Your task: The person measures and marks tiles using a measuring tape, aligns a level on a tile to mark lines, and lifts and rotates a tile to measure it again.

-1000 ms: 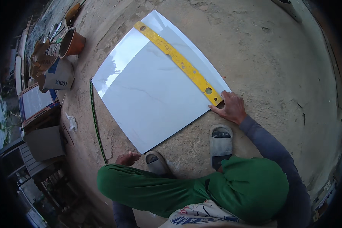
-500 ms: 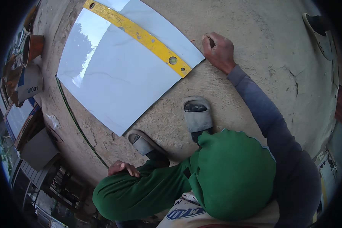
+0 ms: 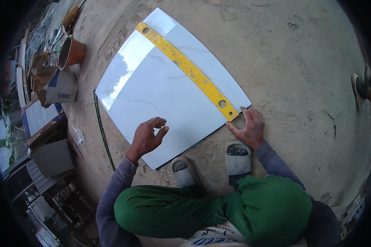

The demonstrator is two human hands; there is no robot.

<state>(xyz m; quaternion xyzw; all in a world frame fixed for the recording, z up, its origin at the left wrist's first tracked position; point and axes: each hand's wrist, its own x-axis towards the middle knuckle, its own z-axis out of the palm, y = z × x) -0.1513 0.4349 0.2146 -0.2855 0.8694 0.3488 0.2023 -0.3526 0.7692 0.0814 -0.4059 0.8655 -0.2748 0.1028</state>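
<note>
A large glossy white tile (image 3: 152, 99) with faint grey veining lies flat on the rough concrete. Across it, close to its right edge, rests a worn yellow spirit level (image 3: 193, 74). My left hand (image 3: 148, 138) hovers over the tile's near left part, empty, its fingers curved and a gap between thumb and forefinger. At the tile's near right corner, my right hand (image 3: 250, 126) is open, thumb and fingers spread along the edges beside the level's near end. A small orange tip (image 3: 242, 85) pokes out by the tile's right edge; its kind is unclear.
A dark green cord (image 3: 101, 127) lies left of the tile. Farther left are an orange bucket (image 3: 74, 52), a torn white bag (image 3: 62, 87) and a grey box (image 3: 52, 158). My sandalled feet stand at the tile's near edge. Another person's sandalled foot (image 3: 360, 88) is at the far right.
My left hand has risen from my knee to above the tile. My right hand has come from beyond the tile's right side to its near corner, its fingers spreading. The view has shifted.
</note>
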